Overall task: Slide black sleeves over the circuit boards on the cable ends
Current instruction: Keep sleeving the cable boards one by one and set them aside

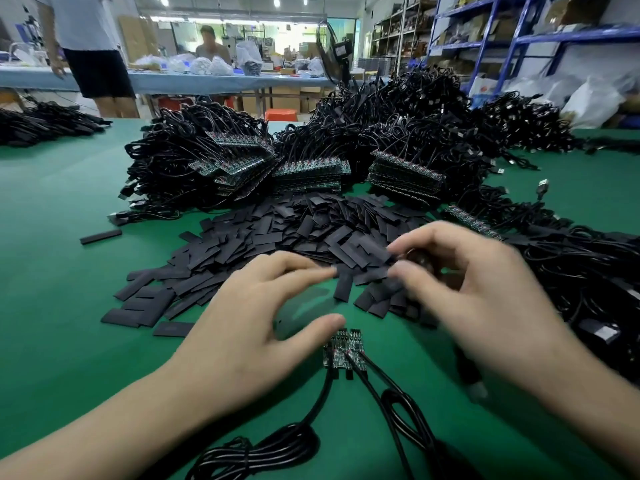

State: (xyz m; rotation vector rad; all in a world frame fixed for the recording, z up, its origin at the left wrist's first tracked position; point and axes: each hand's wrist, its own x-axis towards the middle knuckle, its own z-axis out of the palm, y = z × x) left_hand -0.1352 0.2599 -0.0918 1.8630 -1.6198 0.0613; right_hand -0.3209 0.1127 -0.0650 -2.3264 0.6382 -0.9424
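- The desk [86, 237] is covered in a green mat, and the boards [343, 348] lie on it close to the person, side by side. I use them as the reference point for everything below.
- Cable heaps [398, 133] with stacked bare boards rise well beyond the boards, on the far side of the sleeve pile.
- The sleeve pile [277, 230] spreads just beyond the boards. Its near edge is closer to the boards than anything else except the hands.
- The right hand [491, 299] is beyond and to the right of the boards, at the pile's near edge. Its fingers are curled, but motion blur hides whether they pinch a sleeve, so I cannot tell.
- The left hand [249, 313] is just left of the boards with its fingers spread and relaxed, holding nothing. The thumb tip hangs nearly over the boards' far ends, so this hand is the nearer one.
- The boards' long axis runs away from the person. Their free ends point at the pile, and their cables [311, 410] trail back toward the person.
- One sleeve [344, 287] lies straight beyond the boards between the two sets of fingertips. Its long axis is roughly in line with the boards.
- My judgement is that a sleeve picked up there needs almost no turning, only a pull toward the person onto a free end.
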